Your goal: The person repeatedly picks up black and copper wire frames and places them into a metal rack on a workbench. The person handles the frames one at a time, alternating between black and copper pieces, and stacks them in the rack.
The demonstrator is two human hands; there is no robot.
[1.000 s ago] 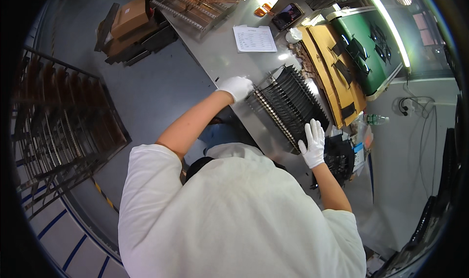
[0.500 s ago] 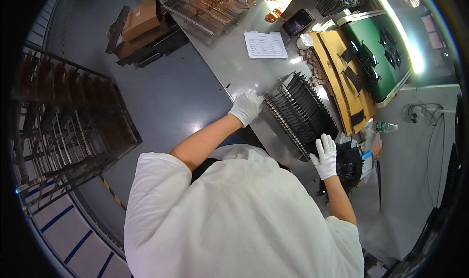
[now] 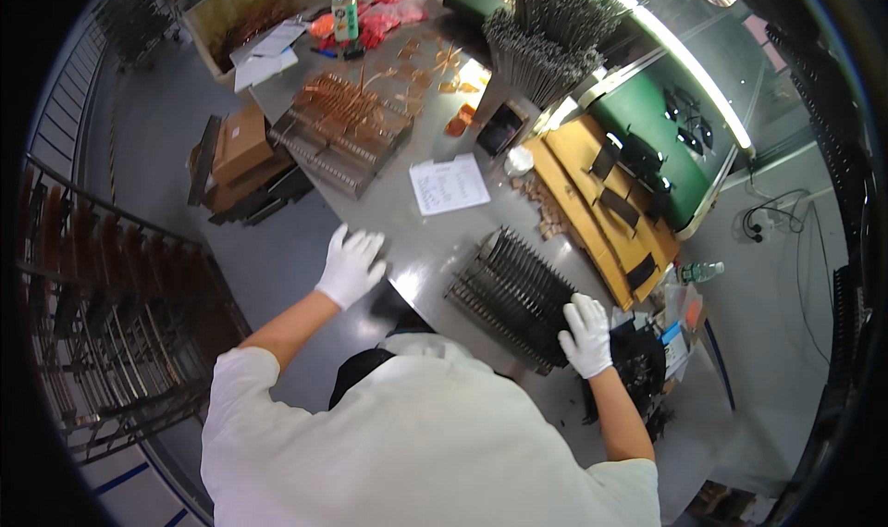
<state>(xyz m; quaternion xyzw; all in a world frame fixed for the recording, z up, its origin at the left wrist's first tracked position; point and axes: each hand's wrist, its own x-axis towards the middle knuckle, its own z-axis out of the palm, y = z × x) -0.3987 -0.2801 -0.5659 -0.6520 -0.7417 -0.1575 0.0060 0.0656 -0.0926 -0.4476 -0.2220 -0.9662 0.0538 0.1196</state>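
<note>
A metal rack (image 3: 513,296) filled with a row of thin black curved pieces stands on the grey metal table (image 3: 416,291) in front of me. My left hand (image 3: 351,266), in a white glove, is at the table's left edge, away from the rack. Its fingers are spread and nothing is in them. At the rack's right end is my right hand (image 3: 586,335), also gloved in white. Its fingers are stretched out against or just beside the end pieces; whether they touch cannot be made out. Beside that hand lies a heap of black pieces (image 3: 638,365).
Beyond the rack lie a paper form (image 3: 450,185), a phone (image 3: 501,129) and a rack of amber pieces (image 3: 342,124). Cardboard (image 3: 601,212) with black pieces borders the right, by a green-topped surface (image 3: 638,111). Shelving (image 3: 120,314) stands left, near a cardboard box (image 3: 242,146).
My left hand has left the rack's near left end and moved left to the table edge, its fingers spreading. My right hand stays by the rack's right end. The view has shifted, showing more of the far table.
</note>
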